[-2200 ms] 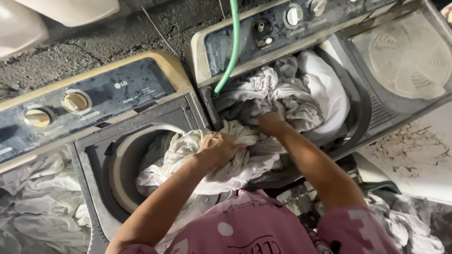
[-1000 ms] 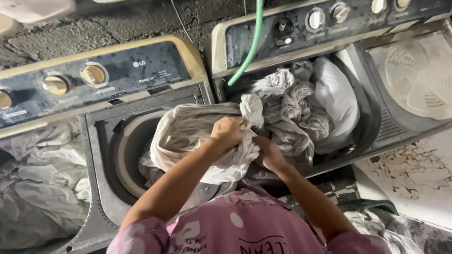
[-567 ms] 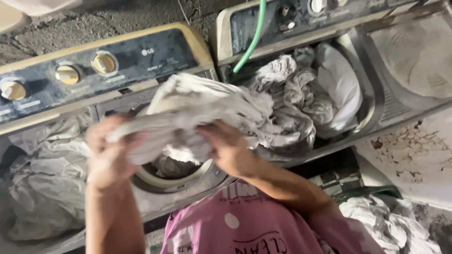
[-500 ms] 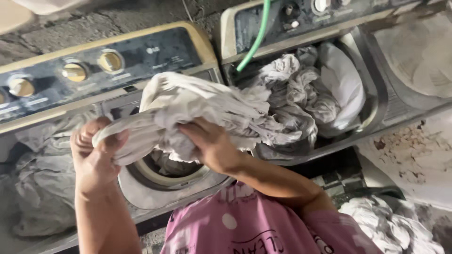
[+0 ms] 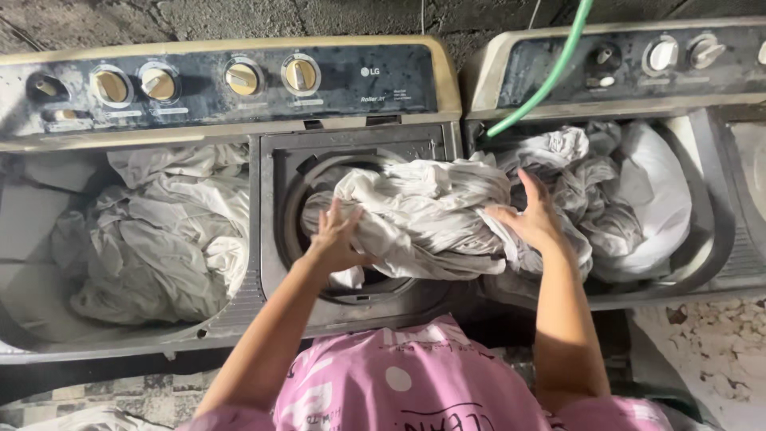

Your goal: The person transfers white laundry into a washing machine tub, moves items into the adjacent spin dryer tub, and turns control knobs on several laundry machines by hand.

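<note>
A bundle of wet white cloth (image 5: 423, 211) lies across the round spin tub (image 5: 294, 209) of the left washing machine and trails into the right machine's wash tub (image 5: 702, 239). My left hand (image 5: 333, 238) presses on the bundle's left end with fingers spread. My right hand (image 5: 533, 217) rests flat on its right end, fingers apart. More wrung white laundry (image 5: 614, 187) fills the right machine's tub. A separate heap of white cloth (image 5: 163, 231) sits in the left machine's wash tub.
A green hose (image 5: 550, 76) runs down into the right machine's tub. The left machine's dark control panel (image 5: 343, 80) carries several round knobs; the right machine's panel (image 5: 678, 60) has more. Cracked floor (image 5: 710, 351) shows at lower right.
The bundle, held up above the spin tub half a second ago, has come down onto its opening. Both hands moved down with it and now lie flat on the cloth.
</note>
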